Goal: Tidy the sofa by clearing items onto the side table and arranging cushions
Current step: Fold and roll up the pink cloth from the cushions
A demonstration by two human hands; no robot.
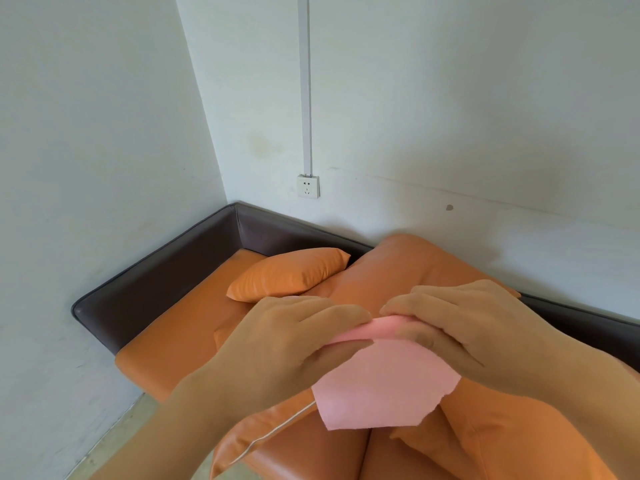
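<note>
left hand + right hand pinch pink cloth | folded edge crosswise, hanging down

2 hands, 1 pink cloth, 3 orange cushions, 1 sofa.

the sofa stands in a room corner, a wall at its left end and another behind it. its low backrest runs along the far side and its armrest along the left end. a small cushion lies on the seat at the far left, near the backrest. a large cushion leans just right of it, touching it. another cushion lies at the near edge. a socket sits on the far wall above the backrest, a conduit rising from it. before the large cushion, the left hand and right hand hold a cloth between them, left and right of its top edge; the cloth hangs down toward the near side.
</note>
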